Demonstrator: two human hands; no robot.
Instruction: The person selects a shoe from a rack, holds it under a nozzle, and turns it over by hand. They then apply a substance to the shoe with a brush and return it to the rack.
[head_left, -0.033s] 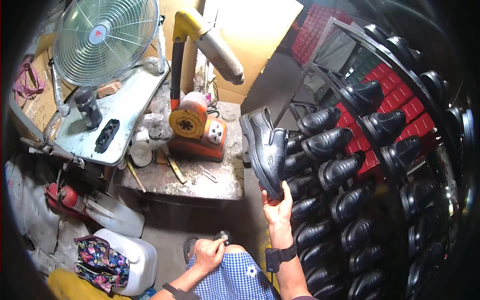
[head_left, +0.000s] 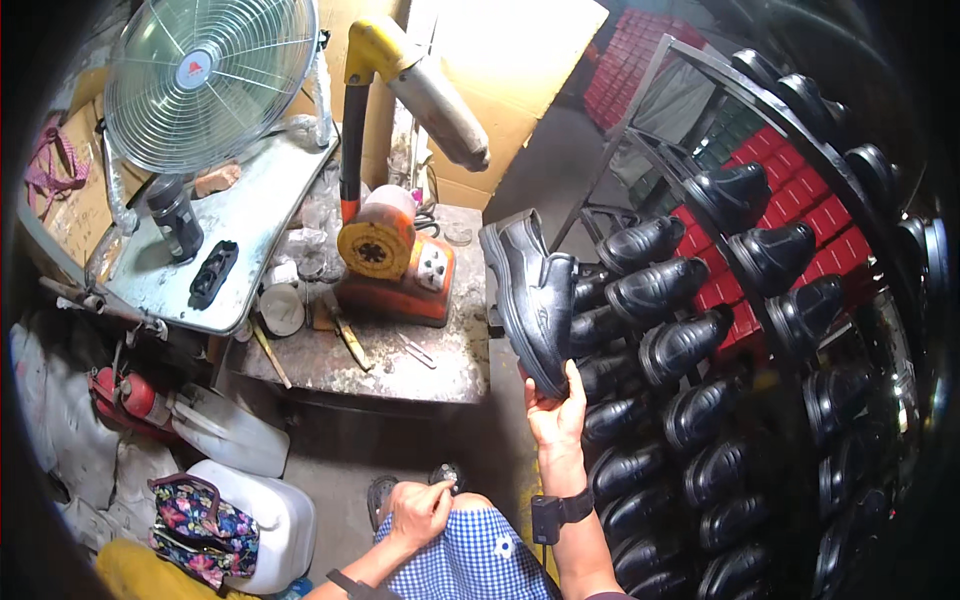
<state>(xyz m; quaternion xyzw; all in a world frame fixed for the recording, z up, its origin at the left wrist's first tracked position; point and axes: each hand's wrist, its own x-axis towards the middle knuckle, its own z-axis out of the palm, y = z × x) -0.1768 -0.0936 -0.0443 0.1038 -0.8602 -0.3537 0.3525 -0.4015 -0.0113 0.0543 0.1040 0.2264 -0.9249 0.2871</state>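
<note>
A black leather shoe [head_left: 540, 300] is held up near the middle, tilted, with its opening toward the top and its toe down in my right hand [head_left: 556, 415]. The fingers and thumb of that hand close round the toe end. The shoe's thick dark sole faces left. Lower down, my left hand [head_left: 418, 512] rests at my knee on a blue checked apron [head_left: 465, 550]. Its fingers are curled together, and whatever may be inside them is hidden.
Racks of black shoes [head_left: 700, 410] fill the right side. Ahead stands a worn workbench [head_left: 390, 375] bearing an orange machine [head_left: 395, 260] with a yellow-topped nozzle arm. A fan [head_left: 205, 75] and a black bottle [head_left: 175, 218] stand at left, above white jugs [head_left: 290, 530] and a fire extinguisher [head_left: 140, 397].
</note>
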